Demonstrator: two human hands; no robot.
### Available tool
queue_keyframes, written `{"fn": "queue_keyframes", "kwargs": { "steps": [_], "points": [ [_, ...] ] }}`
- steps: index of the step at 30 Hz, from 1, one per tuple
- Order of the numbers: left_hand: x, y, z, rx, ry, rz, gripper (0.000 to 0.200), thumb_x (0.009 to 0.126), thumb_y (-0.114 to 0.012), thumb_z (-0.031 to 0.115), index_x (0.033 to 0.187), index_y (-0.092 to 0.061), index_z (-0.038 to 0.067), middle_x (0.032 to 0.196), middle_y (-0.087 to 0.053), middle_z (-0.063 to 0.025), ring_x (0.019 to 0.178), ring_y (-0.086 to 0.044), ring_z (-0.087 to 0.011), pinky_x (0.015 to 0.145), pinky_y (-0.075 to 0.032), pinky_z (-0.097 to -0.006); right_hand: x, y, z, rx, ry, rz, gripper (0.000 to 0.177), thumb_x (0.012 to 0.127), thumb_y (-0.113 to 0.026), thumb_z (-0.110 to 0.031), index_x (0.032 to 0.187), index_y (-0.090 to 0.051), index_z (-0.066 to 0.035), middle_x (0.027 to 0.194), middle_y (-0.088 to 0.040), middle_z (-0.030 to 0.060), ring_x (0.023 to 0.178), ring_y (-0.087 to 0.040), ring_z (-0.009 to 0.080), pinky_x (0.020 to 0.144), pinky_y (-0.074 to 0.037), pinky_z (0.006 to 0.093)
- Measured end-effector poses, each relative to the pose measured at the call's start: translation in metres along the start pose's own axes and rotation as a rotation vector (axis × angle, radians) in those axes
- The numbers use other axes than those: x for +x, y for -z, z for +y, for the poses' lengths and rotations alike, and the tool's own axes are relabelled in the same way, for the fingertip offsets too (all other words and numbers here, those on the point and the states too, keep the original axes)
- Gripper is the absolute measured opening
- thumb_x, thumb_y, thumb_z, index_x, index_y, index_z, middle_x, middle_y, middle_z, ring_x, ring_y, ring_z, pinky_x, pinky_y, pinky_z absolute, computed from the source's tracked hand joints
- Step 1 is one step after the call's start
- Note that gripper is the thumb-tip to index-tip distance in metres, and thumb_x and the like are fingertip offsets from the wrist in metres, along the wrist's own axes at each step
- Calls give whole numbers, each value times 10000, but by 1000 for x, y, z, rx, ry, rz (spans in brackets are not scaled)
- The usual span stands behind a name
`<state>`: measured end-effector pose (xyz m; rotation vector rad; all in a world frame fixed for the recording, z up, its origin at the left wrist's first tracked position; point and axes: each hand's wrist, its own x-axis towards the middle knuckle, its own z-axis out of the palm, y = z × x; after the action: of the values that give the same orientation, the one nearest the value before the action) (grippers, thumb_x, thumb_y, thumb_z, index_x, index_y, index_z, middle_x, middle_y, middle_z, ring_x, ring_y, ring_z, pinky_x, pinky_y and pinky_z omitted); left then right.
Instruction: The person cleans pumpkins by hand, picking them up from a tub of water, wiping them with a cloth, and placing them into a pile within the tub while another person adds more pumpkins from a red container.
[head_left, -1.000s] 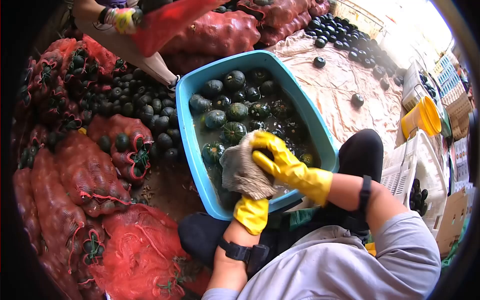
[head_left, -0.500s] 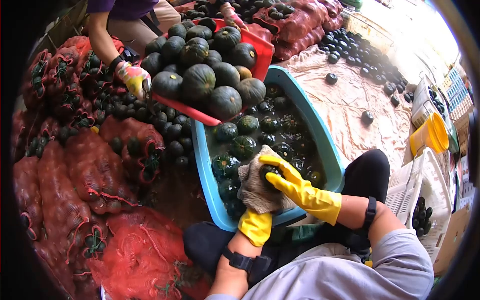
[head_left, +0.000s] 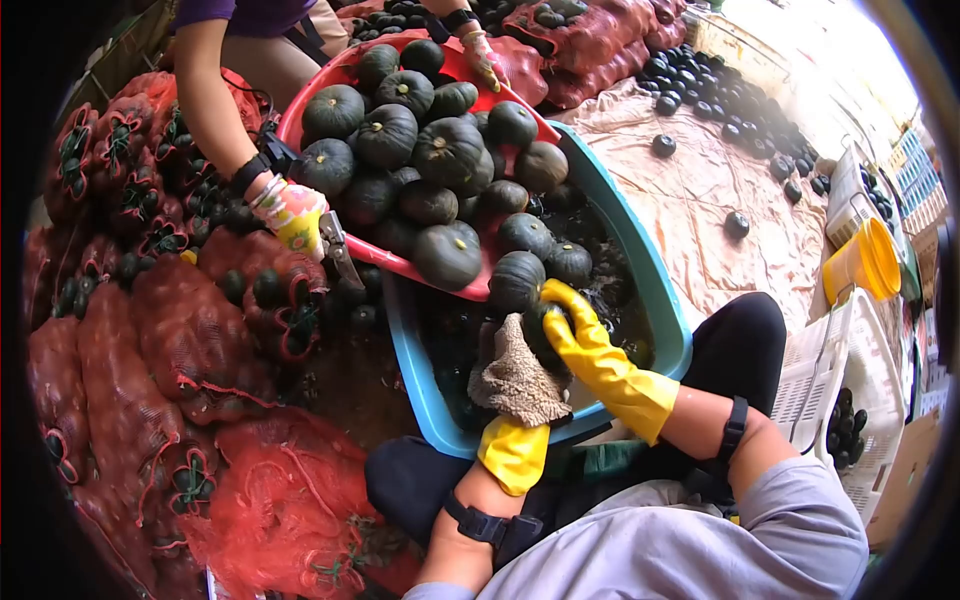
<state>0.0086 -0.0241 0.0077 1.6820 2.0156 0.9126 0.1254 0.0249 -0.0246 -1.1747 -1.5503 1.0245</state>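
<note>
My right hand (head_left: 590, 355), in a yellow rubber glove, curls its fingers over a small dark green pumpkin (head_left: 541, 338). A wet beige cloth (head_left: 525, 378) covers my left hand (head_left: 513, 455) and lies against the pumpkin's near side; only the yellow glove's cuff shows, and the fingers are hidden. Both hands are over the near end of a blue tub (head_left: 408, 345) of dark water. Just beyond them, a red basin (head_left: 375, 255) tilts over the tub, with dark green pumpkins (head_left: 450, 152) sliding out toward my hands.
A co-worker's gloved hand (head_left: 292, 215) is at the basin's left with pruning shears (head_left: 342, 252); the other hand (head_left: 482, 58) grips its far rim. Red mesh sacks (head_left: 195, 330) crowd the left. Pumpkins lie on a sheet (head_left: 735, 190). White crates (head_left: 865, 370) and a yellow bucket (head_left: 862, 265) stand right.
The co-worker's basin has tipped further toward me, and several pumpkins have rolled off its lip into the tub. My hands keep the pumpkin and cloth almost in place.
</note>
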Motion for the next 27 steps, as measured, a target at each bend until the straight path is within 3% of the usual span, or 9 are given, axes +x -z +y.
{"fn": "queue_keyframes", "kwargs": {
  "steps": [1, 3, 7, 9, 13, 16, 21, 23, 27],
  "points": [
    [2, 6, -7, 8, -81, 2, 796, 728, -901, 302, 1423, -571, 99, 1317, -689, -164, 1229, -671, -380, 1102, -529, -480, 7, 15, 11, -145, 179, -215, 605, 985, -768, -206, 1531, -544, -73, 1410, -648, 262, 1319, -623, 426, 1136, -494, 438],
    [4, 18, -23, 25, -243, 9, 817, 703, -894, 322, 1421, -588, 80, 1277, -725, -155, 1189, -700, -375, 1089, -549, -482, 7, 32, -25, -409, 55, -540, 669, 946, -807, -255, 1531, -540, -72, 1421, -646, 272, 1320, -625, 427, 1130, -499, 439],
    [23, 21, -33, -411, 72, -244, 896, 501, -1053, 269, 1288, -669, 80, 1261, -751, -155, 1195, -724, -317, 1040, -588, -427, 11, 34, -33, -117, -316, -561, 722, 921, -847, -337, 1532, -538, -107, 1346, -687, 189, 1272, -660, 323, 1101, -516, 425],
    [15, -11, -59, -274, -133, 29, 917, 533, -1060, 316, 1336, -661, 122, 1224, -769, -109, 1105, -766, -312, 986, -623, -425, 9, 34, -25, 233, -477, -511, 598, 996, -784, -344, 1505, -560, -124, 1316, -697, 125, 1216, -673, 220, 1059, -533, 373],
    [8, -4, -43, -87, -146, 57, 764, 703, -944, 300, 1365, -604, 126, 1296, -731, -146, 1173, -724, -310, 1068, -562, -454, 4, 31, 3, 250, -394, -344, 545, 1050, -702, -393, 1507, -547, -140, 1332, -690, 96, 1121, -719, 239, 946, -575, 372],
    [5, -4, -29, -60, -148, -22, 614, 779, -862, 270, 1327, -617, 138, 1281, -730, -150, 1207, -700, -321, 1119, -519, -458, -3, 30, 23, 761, -741, -199, 556, 1050, -704, -360, 1531, -502, -169, 1375, -656, 92, 1167, -696, 264, 922, -573, 351],
    [-21, -10, -2, -24, -142, 54, 519, 790, -810, 236, 1274, -634, 173, 1179, -750, -132, 1187, -695, -350, 1222, -415, -486, -27, 25, -6, 688, -464, -186, 693, 928, -847, -237, 1505, -491, -90, 1378, -646, 165, 1241, -659, 299, 1020, -564, 452],
    [-18, -10, -7, -117, -164, 1, 570, 760, -839, 245, 1283, -622, 181, 1184, -745, -133, 1181, -697, -358, 1205, -428, -497, -25, 27, 1, -92, -258, -269, 705, 875, -874, -265, 1456, -544, -39, 1329, -672, 218, 1218, -678, 328, 1036, -556, 443],
    [-16, 3, 2, 72, -110, -123, 706, 685, -922, 283, 1302, -596, 172, 1260, -713, -165, 1194, -690, -393, 1108, -520, -501, -32, 36, -22, -166, -156, -281, 694, 878, -836, -271, 1454, -568, 10, 1361, -664, 299, 1266, -664, 437, 1073, -541, 450]
  ]
}}
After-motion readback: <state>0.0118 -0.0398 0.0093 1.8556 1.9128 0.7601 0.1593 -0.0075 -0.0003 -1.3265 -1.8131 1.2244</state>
